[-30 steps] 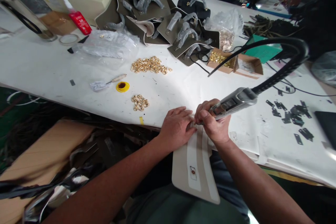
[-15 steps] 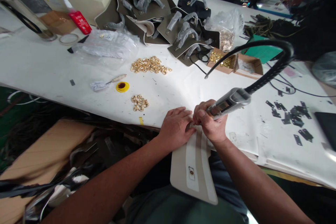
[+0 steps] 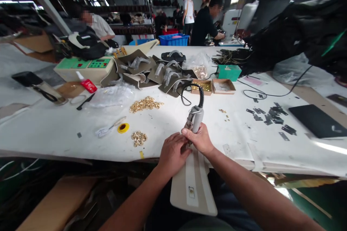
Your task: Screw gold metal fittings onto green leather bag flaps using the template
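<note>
Grey corded power tool (image 3: pixel 195 118) is in the right hand (image 3: pixel 200 139), fingers closed round its body, business end pointing down at the top of a beige panel (image 3: pixel 197 180). Can't make out the tip, the hands cover it. Left hand (image 3: pixel 173 153) lies over that same end, fingers only slightly bent; can't tell if it's pinching anything. Panel's top end is at the table (image 3: pixel 169 122) edge, the rest slopes down over the lap.

Just off to the left there's a little pile of gold rings (image 3: pixel 139 138), then a yellow dish (image 3: pixel 119 128) with something dark in it, and a bigger heap of gold hardware (image 3: pixel 146 104) behind. Dark flat tags (image 3: pixel 274 115) are scattered over on the right. Further back: brown bag pieces (image 3: pixel 138 64) with plastic-wrapped handles.
</note>
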Motion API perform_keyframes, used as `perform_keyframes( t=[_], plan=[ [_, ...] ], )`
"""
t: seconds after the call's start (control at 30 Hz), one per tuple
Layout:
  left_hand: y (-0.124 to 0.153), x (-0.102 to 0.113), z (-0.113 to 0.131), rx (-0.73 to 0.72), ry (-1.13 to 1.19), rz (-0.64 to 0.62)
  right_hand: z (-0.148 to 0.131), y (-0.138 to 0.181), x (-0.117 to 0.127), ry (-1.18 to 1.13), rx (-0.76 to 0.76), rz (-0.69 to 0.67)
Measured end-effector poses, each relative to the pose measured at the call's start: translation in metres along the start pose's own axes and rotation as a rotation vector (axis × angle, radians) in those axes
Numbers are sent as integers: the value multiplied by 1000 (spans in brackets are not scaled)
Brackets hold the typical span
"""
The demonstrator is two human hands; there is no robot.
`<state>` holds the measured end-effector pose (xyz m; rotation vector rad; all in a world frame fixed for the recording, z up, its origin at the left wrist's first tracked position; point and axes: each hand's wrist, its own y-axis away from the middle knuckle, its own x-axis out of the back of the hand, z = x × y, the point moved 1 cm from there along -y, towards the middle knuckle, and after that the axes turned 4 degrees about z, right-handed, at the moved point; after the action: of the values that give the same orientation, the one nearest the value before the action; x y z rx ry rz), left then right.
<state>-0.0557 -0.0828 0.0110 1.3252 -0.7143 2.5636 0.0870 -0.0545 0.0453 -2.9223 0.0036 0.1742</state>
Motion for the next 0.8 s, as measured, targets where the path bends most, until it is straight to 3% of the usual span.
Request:
perform_keyframes(
  t=[0.1,0.2,0.27,0.37,0.47,0.63,0.7,0.8],
  plan=[
    [0,-1,0,-5,-8,3,-13,-4,7,5,-1,41],
    [0,0,1,9,-24,8,-27,-12,28,195,54,154],
    [0,2,4,25,-45,23,-29,-18,50,492,89,177],
    [1,6,9,54,-91,58,-17,-25,85,1047,39,60],
    [3,8,13,71,-142,66,0,-26,113,1332,-29,-41],
    [7,7,14,72,-170,4,3,6,123,1304,20,74],
    [9,9,14,83,-148,-15,1,34,112,1175,-24,70],
    [14,16,16,107,-80,-38,-3,79,84,874,-128,-53]
  ],
)
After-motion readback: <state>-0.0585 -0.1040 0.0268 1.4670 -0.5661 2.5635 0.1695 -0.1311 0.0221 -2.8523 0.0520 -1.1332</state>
